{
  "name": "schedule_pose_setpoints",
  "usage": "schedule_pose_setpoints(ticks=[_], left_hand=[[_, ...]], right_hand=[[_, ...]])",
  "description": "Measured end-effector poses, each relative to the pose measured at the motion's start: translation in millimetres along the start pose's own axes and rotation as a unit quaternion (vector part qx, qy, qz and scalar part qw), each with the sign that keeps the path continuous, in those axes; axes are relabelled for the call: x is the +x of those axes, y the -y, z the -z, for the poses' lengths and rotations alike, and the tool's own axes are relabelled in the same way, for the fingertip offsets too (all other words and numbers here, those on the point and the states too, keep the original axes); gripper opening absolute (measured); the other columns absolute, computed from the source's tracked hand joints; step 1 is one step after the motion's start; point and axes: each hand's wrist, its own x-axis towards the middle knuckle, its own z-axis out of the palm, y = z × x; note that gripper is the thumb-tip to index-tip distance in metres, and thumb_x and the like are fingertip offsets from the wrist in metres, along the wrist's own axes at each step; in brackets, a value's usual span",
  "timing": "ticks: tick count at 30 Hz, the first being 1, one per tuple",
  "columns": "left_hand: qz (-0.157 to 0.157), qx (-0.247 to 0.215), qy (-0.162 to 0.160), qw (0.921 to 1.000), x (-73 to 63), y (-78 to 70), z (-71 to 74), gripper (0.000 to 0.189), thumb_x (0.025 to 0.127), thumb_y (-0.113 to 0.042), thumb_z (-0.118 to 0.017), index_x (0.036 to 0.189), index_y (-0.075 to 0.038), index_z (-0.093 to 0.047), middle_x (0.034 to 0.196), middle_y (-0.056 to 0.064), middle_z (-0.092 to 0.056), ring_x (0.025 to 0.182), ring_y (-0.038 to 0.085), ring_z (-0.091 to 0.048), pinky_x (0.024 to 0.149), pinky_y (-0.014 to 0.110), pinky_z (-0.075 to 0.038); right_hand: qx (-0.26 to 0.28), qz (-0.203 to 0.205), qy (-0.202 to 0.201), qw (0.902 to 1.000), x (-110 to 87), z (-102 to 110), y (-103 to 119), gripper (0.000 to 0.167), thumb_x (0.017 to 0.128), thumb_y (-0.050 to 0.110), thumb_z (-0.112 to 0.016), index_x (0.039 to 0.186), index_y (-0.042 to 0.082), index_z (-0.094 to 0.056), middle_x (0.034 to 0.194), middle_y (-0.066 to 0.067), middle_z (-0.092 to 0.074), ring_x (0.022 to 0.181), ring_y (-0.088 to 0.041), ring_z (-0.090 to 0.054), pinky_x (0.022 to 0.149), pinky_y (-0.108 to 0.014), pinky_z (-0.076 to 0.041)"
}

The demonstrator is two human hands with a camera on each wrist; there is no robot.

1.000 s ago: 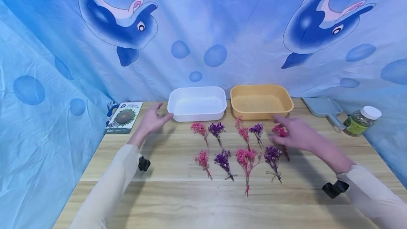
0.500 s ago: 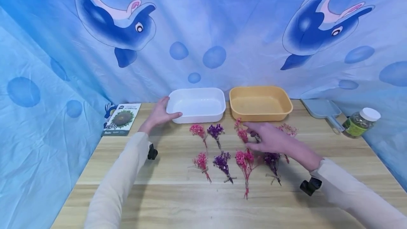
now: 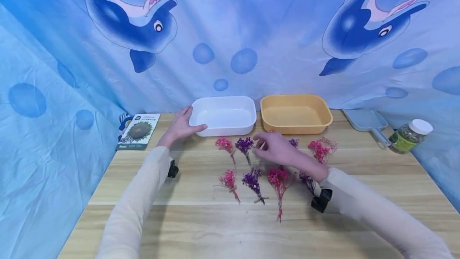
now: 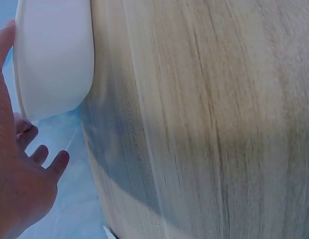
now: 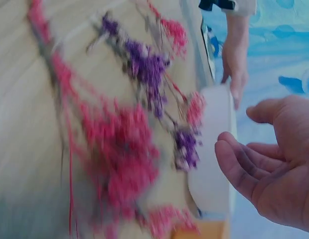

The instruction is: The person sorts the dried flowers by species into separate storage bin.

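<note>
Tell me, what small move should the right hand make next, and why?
Probably lower the right hand a little and pinch the back purple bunch just to its left. The right wrist view shows it open, holding nothing; that bunch lies closest ahead of it, and the left hand touches the white tub.

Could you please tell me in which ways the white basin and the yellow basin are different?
The white basin is plain white, while the yellow basin has a warm, orange-like tone. In the head view, the white basin stands on the left and the yellow basin on the right. The left hand holds the white basin's left end; neither hand holds the yellow basin. Both are upright, open-topped and rectangular with rounded corners.
</note>
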Motion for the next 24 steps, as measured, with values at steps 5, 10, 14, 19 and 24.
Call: schedule_pose_setpoints(ticks=[5, 10, 14, 19, 24], left_hand=[[0.000, 0.011, -0.002, 0.9999, -0.7, -0.1, 2.4, 0.110, 0.085, -0.061, -0.069, 0.158, 0.003, -0.015, 0.164, 0.021, -0.013, 0.148, 0.043, -0.010, 0.118, 0.058, -0.012], [0.000, 0.026, 0.005, 0.9997, 1.0, 0.0, 2.2, 0.113, 0.084, -0.066, -0.067, 0.157, 0.003, -0.016, 0.164, 0.021, -0.013, 0.148, 0.044, -0.011, 0.118, 0.058, -0.012], [0.001, 0.033, 0.007, 0.9994, 2.8, -1.5, 0.7, 0.114, 0.083, -0.069, -0.065, 0.158, 0.002, -0.017, 0.164, 0.019, -0.014, 0.148, 0.043, -0.011, 0.118, 0.057, -0.012], [0.003, 0.034, 0.007, 0.9994, 2.1, -1.9, 1.7, 0.114, 0.082, -0.070, -0.066, 0.158, 0.001, -0.018, 0.164, 0.018, -0.016, 0.148, 0.041, -0.012, 0.119, 0.056, -0.013], [0.006, 0.038, 0.005, 0.9992, 1.0, 0.6, 3.5, 0.113, 0.081, -0.070, -0.066, 0.158, -0.001, -0.020, 0.164, 0.017, -0.017, 0.148, 0.040, -0.014, 0.118, 0.056, -0.014]], right_hand=[[0.018, -0.045, 0.002, 0.9988, 23.0, -26, 11, 0.039, 0.089, 0.011, -0.075, 0.121, -0.007, -0.064, 0.086, -0.004, -0.070, 0.072, -0.013, -0.065, 0.074, -0.033, -0.057], [0.017, -0.059, 0.000, 0.9981, 41.0, -54, 22, 0.036, 0.086, 0.006, -0.075, 0.117, -0.009, -0.065, 0.078, -0.004, -0.069, 0.063, -0.012, -0.063, 0.062, -0.027, -0.056], [0.003, -0.084, -0.012, 0.9964, 47.5, -69, 28, 0.037, 0.085, 0.006, -0.078, 0.116, -0.009, -0.063, 0.070, -0.001, -0.066, 0.056, -0.011, -0.060, 0.054, -0.025, -0.053], [-0.002, -0.128, -0.006, 0.9918, 51.1, -81, 32, 0.042, 0.085, 0.009, -0.079, 0.118, -0.009, -0.061, 0.060, 0.001, -0.059, 0.047, -0.013, -0.055, 0.045, -0.025, -0.049], [-0.026, -0.135, -0.007, 0.9904, 54.6, -91, 32, 0.043, 0.085, 0.006, -0.077, 0.121, -0.009, -0.059, 0.059, -0.001, -0.057, 0.046, -0.013, -0.054, 0.045, -0.025, -0.049]])
